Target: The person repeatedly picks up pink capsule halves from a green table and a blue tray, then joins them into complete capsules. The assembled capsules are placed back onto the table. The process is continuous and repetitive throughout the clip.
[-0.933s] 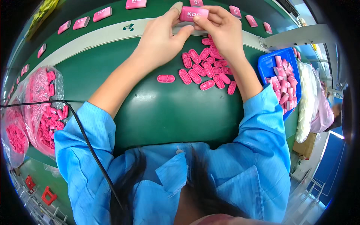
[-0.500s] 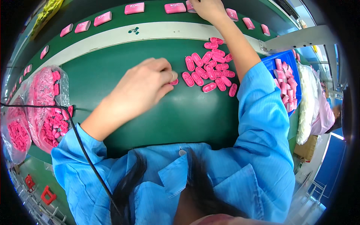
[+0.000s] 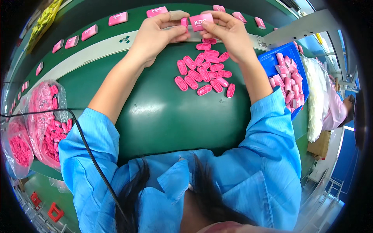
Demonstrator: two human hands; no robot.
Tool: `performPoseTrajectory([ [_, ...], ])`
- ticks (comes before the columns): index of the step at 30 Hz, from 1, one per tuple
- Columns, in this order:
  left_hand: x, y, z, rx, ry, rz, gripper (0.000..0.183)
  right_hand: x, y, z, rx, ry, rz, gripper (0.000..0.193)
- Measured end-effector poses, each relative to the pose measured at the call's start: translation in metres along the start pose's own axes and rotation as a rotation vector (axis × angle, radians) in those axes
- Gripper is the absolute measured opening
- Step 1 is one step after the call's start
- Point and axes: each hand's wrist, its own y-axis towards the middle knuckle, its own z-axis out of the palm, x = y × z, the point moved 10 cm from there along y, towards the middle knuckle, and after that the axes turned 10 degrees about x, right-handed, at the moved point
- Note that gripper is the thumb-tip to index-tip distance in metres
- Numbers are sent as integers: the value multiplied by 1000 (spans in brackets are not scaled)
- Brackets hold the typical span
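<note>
Over the white rail at the back of the table, my two hands are raised and face each other. My left hand [image 3: 158,33] pinches a small pink oval plastic cap [image 3: 184,24] by its edge. Across a narrow gap, my right hand [image 3: 229,33] grips a pink plastic case [image 3: 201,21] with white print on its face. The cap and the case are close together but look apart. Below them on the green table [image 3: 167,116] lies a loose cluster of pink oval caps [image 3: 204,72], most showing their hollow side.
Pink cases [image 3: 89,32] stand spaced along the green belt behind the white rail [image 3: 93,49]. At right is a blue bin [image 3: 271,62] of pink cases. Clear bags [image 3: 39,116] of pink parts sit at left, with a black cable [image 3: 83,143] crossing before them.
My left hand has moved up and away from the table with the cap. The right hand has come back from the belt holding a case, and both hands are now near each other.
</note>
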Motion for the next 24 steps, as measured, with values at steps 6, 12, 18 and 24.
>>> performPoseTrajectory([
  [6, 12, 0, -7, -100, 34, 41, 31, -23, -6, 6, -10, 64, 62, 29],
  [12, 9, -1, -3, -68, 94, 86, 32, -21, -9, 9, -7, 156, -21, 29],
  [18, -24, -12, 8, -78, 643, 173, 33, -9, -13, 7, -56, 7, -91, 28],
  [24, 5, -4, 1, -60, 91, 163, 31, -3, -10, 5, -7, -1, -64, 28],
])
